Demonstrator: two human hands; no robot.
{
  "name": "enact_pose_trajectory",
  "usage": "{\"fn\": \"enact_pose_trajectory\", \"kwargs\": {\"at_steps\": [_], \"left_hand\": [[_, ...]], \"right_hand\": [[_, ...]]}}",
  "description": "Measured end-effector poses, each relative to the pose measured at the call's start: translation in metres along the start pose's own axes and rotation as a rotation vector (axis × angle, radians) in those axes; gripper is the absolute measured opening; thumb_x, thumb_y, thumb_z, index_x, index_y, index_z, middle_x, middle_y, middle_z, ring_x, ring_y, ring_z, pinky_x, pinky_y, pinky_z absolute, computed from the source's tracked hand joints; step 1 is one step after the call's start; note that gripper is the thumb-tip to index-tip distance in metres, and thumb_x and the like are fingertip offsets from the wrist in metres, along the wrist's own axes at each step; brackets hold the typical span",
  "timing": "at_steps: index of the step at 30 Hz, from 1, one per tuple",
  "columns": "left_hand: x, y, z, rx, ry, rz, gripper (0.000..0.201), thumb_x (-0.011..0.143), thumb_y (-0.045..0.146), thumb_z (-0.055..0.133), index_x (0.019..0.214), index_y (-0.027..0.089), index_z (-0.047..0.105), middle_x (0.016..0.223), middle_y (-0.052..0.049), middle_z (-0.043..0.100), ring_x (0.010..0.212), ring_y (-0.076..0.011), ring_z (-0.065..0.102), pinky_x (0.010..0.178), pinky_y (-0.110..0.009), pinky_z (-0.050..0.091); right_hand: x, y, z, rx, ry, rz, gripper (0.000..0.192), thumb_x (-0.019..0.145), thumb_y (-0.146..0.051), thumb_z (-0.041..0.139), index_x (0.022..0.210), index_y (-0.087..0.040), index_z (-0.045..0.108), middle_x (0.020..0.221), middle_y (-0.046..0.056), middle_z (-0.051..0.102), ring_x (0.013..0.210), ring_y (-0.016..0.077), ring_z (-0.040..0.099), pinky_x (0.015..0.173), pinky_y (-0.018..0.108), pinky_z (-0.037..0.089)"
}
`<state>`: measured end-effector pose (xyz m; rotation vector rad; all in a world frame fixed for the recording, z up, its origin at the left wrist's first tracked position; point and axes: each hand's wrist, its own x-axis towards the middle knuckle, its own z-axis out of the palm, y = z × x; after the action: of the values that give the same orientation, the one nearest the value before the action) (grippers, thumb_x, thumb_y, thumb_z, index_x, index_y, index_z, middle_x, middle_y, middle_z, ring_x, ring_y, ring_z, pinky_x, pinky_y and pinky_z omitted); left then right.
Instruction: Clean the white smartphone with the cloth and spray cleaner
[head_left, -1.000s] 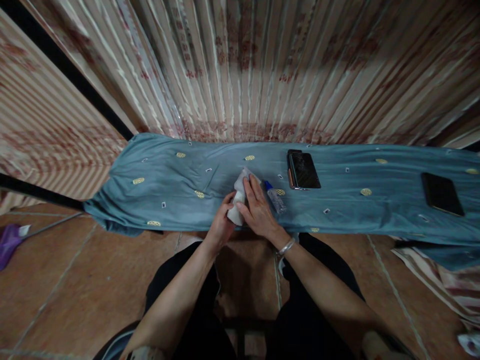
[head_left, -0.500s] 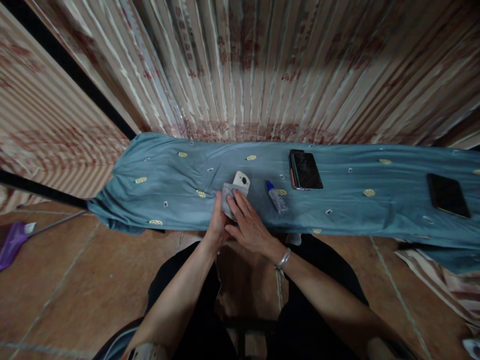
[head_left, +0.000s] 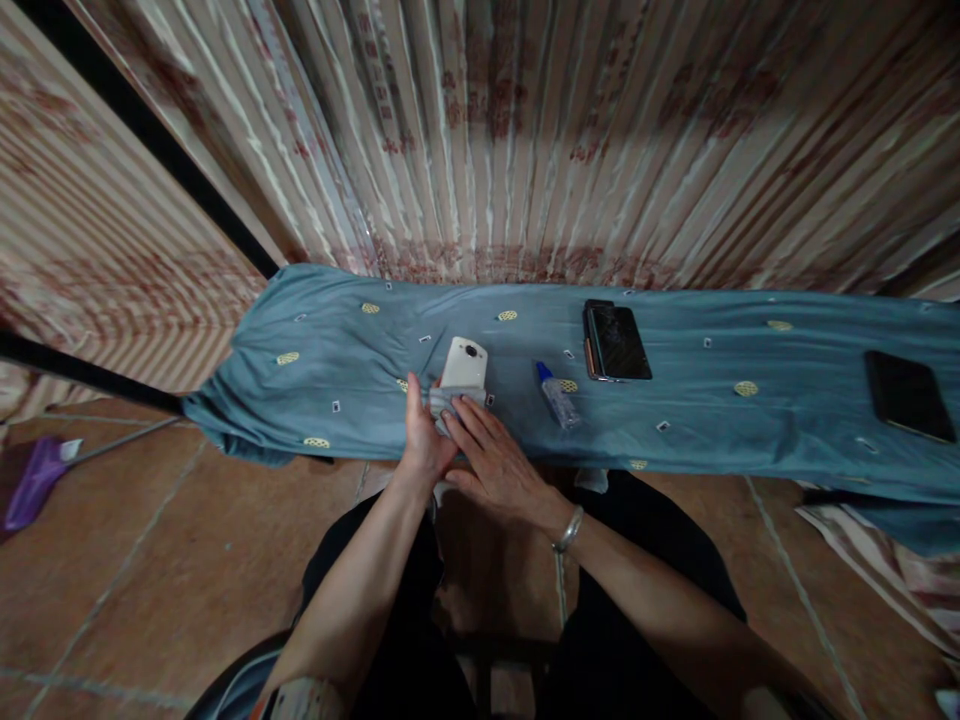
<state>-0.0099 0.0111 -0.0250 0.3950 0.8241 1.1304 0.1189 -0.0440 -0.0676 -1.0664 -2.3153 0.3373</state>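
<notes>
A white smartphone [head_left: 465, 362] points away from me near the front edge of the cloth-covered bench, its back with a dark round camera facing up. A grey cloth [head_left: 456, 400] lies across its lower part. My left hand [head_left: 427, 440] grips the phone's lower end from the left, thumb raised along its side; its other fingers are mostly hidden. From the right, my right hand [head_left: 504, 465] presses the grey cloth onto the phone with its fingers together. A small clear bottle with a blue cap [head_left: 558, 398] lies to the right of my hands.
A stack of dark phones [head_left: 618, 341] lies farther right on the blue-green bench cover [head_left: 690, 420]. Another dark phone or tablet [head_left: 910, 396] is near the right end. Pleated curtains [head_left: 480, 150] hang behind. A purple dustpan or broom head [head_left: 36, 482] is on the floor at left.
The grey cloth and my right fingers have slid down the phone toward me, uncovering more of its white back. The phone now stands straighter and slightly farther left.
</notes>
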Motion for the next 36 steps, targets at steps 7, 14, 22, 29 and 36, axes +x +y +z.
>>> {"fn": "enact_pose_trajectory", "kwargs": {"at_steps": [7, 14, 22, 29, 36], "left_hand": [[-0.003, 0.004, 0.001, -0.143, 0.106, -0.002, 0.054, 0.084, 0.07, 0.06, 0.092, 0.017, 0.069, 0.082, -0.009, 0.076, 0.104, -0.0279, 0.073, 0.095, -0.04, 0.058], [-0.007, 0.005, 0.004, -0.177, 0.016, -0.003, 0.06, 0.092, 0.066, 0.052, 0.113, 0.013, 0.072, 0.102, -0.013, 0.078, 0.117, -0.0292, 0.069, 0.104, -0.04, 0.053], [-0.009, 0.001, 0.011, -0.253, 0.043, -0.048, 0.051, 0.102, 0.047, 0.043, 0.132, 0.011, 0.063, 0.1, -0.01, 0.079, 0.097, -0.0209, 0.074, 0.1, -0.033, 0.052], [-0.011, -0.002, 0.011, -0.212, -0.002, -0.118, 0.048, 0.104, 0.041, 0.039, 0.14, 0.016, 0.059, 0.097, -0.007, 0.079, 0.084, -0.0199, 0.074, 0.083, -0.031, 0.057], [-0.012, -0.007, 0.017, -0.163, 0.028, -0.122, 0.045, 0.105, 0.034, 0.038, 0.142, 0.015, 0.056, 0.091, -0.005, 0.078, 0.073, -0.0157, 0.071, 0.074, -0.027, 0.057]], "right_hand": [[0.001, 0.006, 0.001, -0.04, 0.017, 0.001, 0.076, 0.102, -0.059, 0.041, 0.16, -0.012, 0.031, 0.166, 0.019, 0.035, 0.158, 0.0304, 0.024, 0.125, 0.055, 0.032], [0.003, 0.02, 0.0, -0.045, 0.052, 0.086, 0.079, 0.102, -0.062, 0.036, 0.162, -0.012, 0.026, 0.167, 0.02, 0.03, 0.159, 0.0299, 0.021, 0.126, 0.055, 0.028], [0.005, 0.034, -0.005, -0.082, 0.106, 0.169, 0.074, 0.105, -0.055, 0.035, 0.165, -0.015, 0.017, 0.171, 0.016, 0.024, 0.16, 0.0289, 0.016, 0.127, 0.055, 0.027], [0.006, 0.044, -0.005, -0.052, 0.232, 0.232, 0.073, 0.105, -0.046, 0.037, 0.166, -0.016, 0.01, 0.173, 0.016, 0.015, 0.16, 0.0302, 0.013, 0.127, 0.058, 0.025], [0.008, 0.051, -0.011, -0.06, 0.298, 0.284, 0.073, 0.103, -0.037, 0.041, 0.165, -0.014, 0.01, 0.172, 0.017, 0.017, 0.16, 0.0299, 0.015, 0.127, 0.059, 0.024]]}}
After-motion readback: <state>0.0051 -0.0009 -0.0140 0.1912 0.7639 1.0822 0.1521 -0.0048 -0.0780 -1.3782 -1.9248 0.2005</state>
